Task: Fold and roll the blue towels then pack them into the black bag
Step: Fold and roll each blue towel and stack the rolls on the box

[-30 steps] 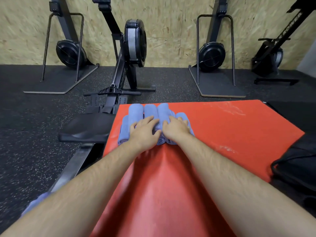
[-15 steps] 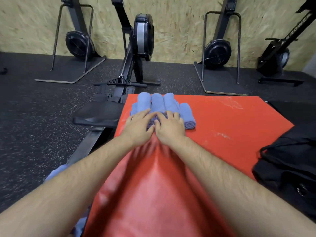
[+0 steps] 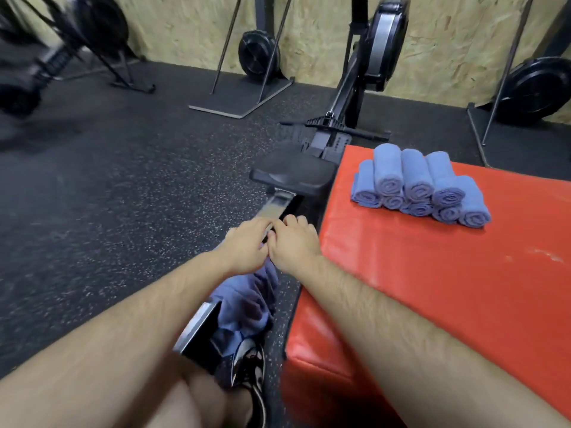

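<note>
left hand (image 3: 247, 247): at 6 o'clock from the rower seat, over the rail. Back of the hand faces up, fingers pressed together and bent down. Fingertips are hidden.
right hand (image 3: 295, 247): at 3 o'clock of my left hand, thumb sides touching. Fingers are curled and close together, tips hidden under the knuckles.
grip: both hands sit on the top edge of the loose blue towel (image 3: 244, 301). I cannot tell whether I pinch the cloth or only rest on it.
loose blue towel: unrolled and crumpled, it hangs from under my hands toward 6 o'clock, draped over the rail (image 3: 197, 330) and down to my shoe (image 3: 250, 366).
rolled towels (image 3: 417, 183): at 2 o'clock from my hands, well apart from them. Tight rolls lie side by side in two layers, spiral ends facing me.
red pad (image 3: 432, 288): carries the rolled stack near its corner at 11 o'clock. Its left edge runs just beside my right wrist.
seat (image 3: 293, 174): black, on the rail at 12 o'clock from my hands, touching or just beside the pad's left edge.
flywheel (image 3: 386, 41): at the far end of the rower, at 1 o'clock, against the chipboard wall (image 3: 309, 26).
floor (image 3: 108, 211): dark speckled rubber, from 9 to 12 o'clock.
</note>
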